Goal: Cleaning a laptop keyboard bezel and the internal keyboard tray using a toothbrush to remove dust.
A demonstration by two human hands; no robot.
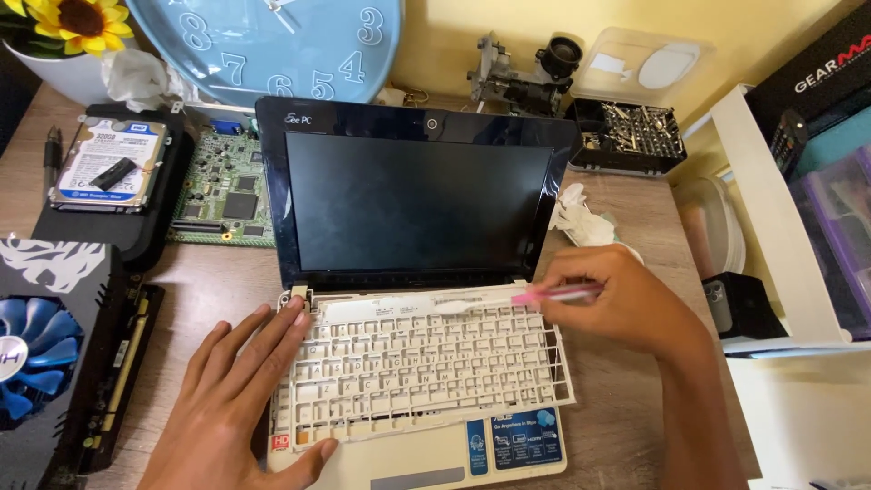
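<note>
Left hand [240,399] lies flat, fingers spread, on the netbook's white keyboard frame [422,363]; right hand [626,299] grips a pink toothbrush [544,297] at the frame's far edge.

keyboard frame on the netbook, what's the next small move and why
Probably slide the pink tool leftward along the back edge of the white keyboard frame. The right hand holds it there by the hinge, while the left hand steadies the frame's left side; its front edge looks lifted.

head view, close, looking down, desk [635,218]
</note>
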